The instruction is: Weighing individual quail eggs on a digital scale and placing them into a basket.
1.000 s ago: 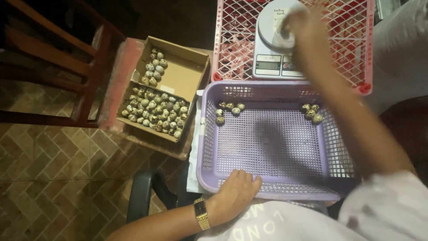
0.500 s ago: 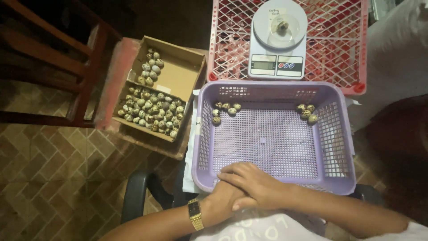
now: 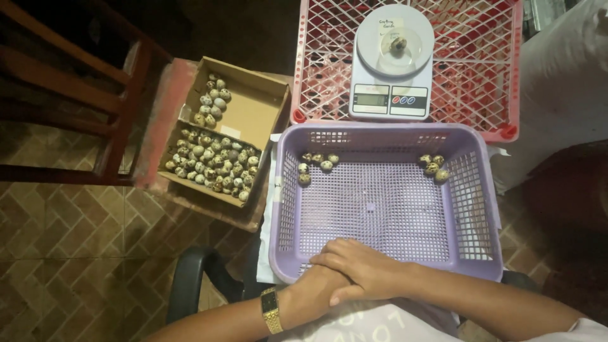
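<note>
My right hand [image 3: 364, 269] lies flat over my left hand [image 3: 316, 292], both grips empty, on the near rim of the purple basket [image 3: 282, 209], whose speckled eggs [image 3: 316, 163] sit at its far wall.

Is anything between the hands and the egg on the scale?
The hands, right over left, rest on the near rim of the purple basket. The egg sits on the scale beyond the far rim. Between them lie only the basket's open floor and its far wall; the egg clusters sit off in the far corners.
</note>
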